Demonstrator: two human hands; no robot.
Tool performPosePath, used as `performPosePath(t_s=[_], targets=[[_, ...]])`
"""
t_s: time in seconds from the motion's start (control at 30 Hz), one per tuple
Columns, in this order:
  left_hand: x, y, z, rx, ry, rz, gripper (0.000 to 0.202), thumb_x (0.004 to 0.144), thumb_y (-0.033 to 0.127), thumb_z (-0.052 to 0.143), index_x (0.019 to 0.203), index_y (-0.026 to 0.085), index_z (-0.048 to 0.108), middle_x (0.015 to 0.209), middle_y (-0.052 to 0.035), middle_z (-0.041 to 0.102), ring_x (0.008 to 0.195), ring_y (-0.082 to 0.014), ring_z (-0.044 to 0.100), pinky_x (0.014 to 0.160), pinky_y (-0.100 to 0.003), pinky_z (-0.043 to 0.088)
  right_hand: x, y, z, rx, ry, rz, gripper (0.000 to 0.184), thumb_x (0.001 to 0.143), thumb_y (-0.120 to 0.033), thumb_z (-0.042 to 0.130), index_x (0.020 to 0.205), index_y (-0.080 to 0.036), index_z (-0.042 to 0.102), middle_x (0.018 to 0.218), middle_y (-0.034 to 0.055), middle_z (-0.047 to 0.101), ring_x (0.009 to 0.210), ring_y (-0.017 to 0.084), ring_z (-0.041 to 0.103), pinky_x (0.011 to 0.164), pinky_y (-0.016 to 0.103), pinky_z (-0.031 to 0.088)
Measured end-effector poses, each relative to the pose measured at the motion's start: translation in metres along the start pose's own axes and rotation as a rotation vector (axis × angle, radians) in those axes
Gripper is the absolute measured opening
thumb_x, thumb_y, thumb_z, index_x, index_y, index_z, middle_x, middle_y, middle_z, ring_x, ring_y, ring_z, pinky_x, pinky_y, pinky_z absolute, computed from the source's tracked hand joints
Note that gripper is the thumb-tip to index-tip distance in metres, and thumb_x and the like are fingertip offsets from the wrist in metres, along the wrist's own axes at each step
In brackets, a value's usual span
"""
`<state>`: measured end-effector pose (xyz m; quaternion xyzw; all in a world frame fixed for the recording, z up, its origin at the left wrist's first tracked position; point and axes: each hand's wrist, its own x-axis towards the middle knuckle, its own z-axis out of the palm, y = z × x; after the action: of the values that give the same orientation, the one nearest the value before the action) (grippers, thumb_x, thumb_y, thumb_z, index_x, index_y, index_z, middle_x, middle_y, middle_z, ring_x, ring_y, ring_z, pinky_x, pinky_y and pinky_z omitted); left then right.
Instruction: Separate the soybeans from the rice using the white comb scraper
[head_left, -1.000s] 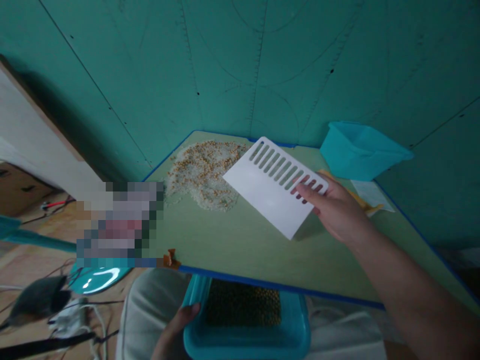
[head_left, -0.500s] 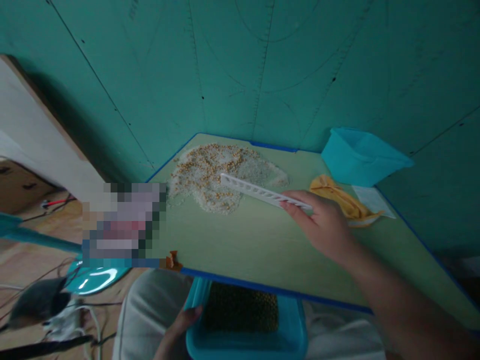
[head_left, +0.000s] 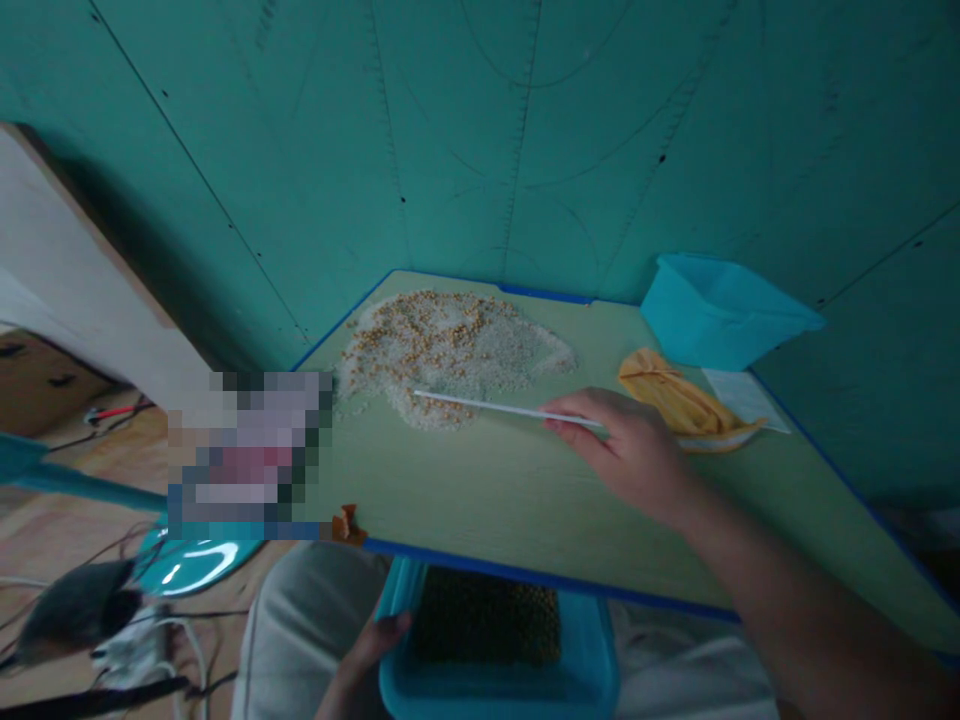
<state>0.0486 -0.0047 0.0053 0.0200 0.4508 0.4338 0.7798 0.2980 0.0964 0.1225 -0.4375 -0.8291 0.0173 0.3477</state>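
Note:
My right hand (head_left: 634, 455) grips a white slotted plastic scraper (head_left: 495, 407), now seen edge-on and standing on the green table (head_left: 480, 490) at the near edge of a heap of rice mixed with yellow grains (head_left: 442, 345). Below the table's front edge, my left hand (head_left: 371, 645) holds the rim of a blue tub (head_left: 499, 680) on my lap, with dark grains inside it.
A second blue tub (head_left: 724, 310) stands at the table's back right, with a yellow cloth (head_left: 679, 400) and a white paper (head_left: 742, 395) beside it. Teal panels wall the table at the back and right. Cables and a teal plate (head_left: 191, 560) lie on the floor left.
The scraper has tipped from flat-facing to edge-on and come down toward me onto the table at the heap's near edge. My left hand stays on the tub.

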Motion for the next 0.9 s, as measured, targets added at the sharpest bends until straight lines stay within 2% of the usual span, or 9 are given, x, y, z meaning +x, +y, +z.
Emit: performPosePath(t_s=[0.13, 0.27, 0.47, 0.67, 0.77, 0.9], targets=[[0.0009, 0.0003, -0.0016, 0.028, -0.05, 0.033, 0.017, 0.061, 0.026, 0.067, 0.077, 0.026, 0.073, 0.071, 0.0023, 0.075, 0.099, -0.0255, 0.058, 0.084, -0.031, 0.043, -0.0034, -0.0019, -0.0016, 0.051, -0.005, 0.007, 0.012, 0.082, -0.021, 0.05, 0.09, -0.022, 0.059, 0.084, 0.0012, 0.067, 0.078, 0.013, 0.061, 0.07, 0.024, 0.046], [0.0016, 0.0003, -0.0009, 0.056, -0.054, 0.065, 0.014, 0.059, 0.027, 0.069, 0.072, 0.024, 0.073, 0.067, 0.0027, 0.074, 0.101, -0.0241, 0.056, 0.083, -0.027, 0.042, -0.0052, -0.0025, -0.0031, 0.082, -0.009, 0.018, 0.011, 0.082, -0.021, 0.051, 0.089, -0.021, 0.059, 0.083, 0.0006, 0.067, 0.077, 0.012, 0.061, 0.069, 0.022, 0.046], [0.0015, -0.0006, -0.0027, 0.045, -0.006, 0.068, 0.016, 0.061, 0.024, 0.067, 0.076, 0.025, 0.072, 0.075, 0.0025, 0.075, 0.101, -0.0261, 0.056, 0.085, -0.032, 0.042, -0.0069, -0.0048, -0.005, 0.121, -0.029, 0.07, 0.011, 0.082, -0.025, 0.051, 0.088, -0.022, 0.06, 0.081, 0.0009, 0.067, 0.074, 0.013, 0.062, 0.065, 0.021, 0.047], [0.0013, -0.0003, -0.0052, 0.061, -0.024, 0.056, 0.019, 0.063, 0.026, 0.065, 0.08, 0.024, 0.072, 0.08, 0.0008, 0.075, 0.104, -0.0274, 0.054, 0.087, -0.034, 0.04, -0.0092, -0.004, -0.006, 0.139, -0.046, 0.13, 0.015, 0.081, -0.03, 0.051, 0.087, -0.023, 0.062, 0.08, 0.0012, 0.068, 0.071, 0.014, 0.063, 0.061, 0.021, 0.047], [-0.0004, -0.0003, -0.0035, 0.061, 0.011, 0.063, 0.019, 0.061, 0.025, 0.066, 0.079, 0.024, 0.072, 0.079, 0.0013, 0.075, 0.105, -0.0277, 0.054, 0.088, -0.035, 0.039, -0.0093, -0.0035, -0.0066, 0.163, -0.057, 0.158, 0.016, 0.08, -0.031, 0.051, 0.087, -0.023, 0.063, 0.079, 0.001, 0.068, 0.069, 0.014, 0.063, 0.06, 0.022, 0.047], [-0.0013, -0.0002, -0.0027, 0.06, -0.004, 0.051, 0.015, 0.061, 0.028, 0.067, 0.075, 0.025, 0.073, 0.074, 0.0023, 0.075, 0.104, -0.0271, 0.055, 0.088, -0.033, 0.039, -0.0087, -0.0032, -0.0075, 0.154, -0.052, 0.177, 0.016, 0.08, -0.032, 0.052, 0.086, -0.023, 0.063, 0.079, 0.0009, 0.068, 0.069, 0.015, 0.063, 0.06, 0.022, 0.048]])
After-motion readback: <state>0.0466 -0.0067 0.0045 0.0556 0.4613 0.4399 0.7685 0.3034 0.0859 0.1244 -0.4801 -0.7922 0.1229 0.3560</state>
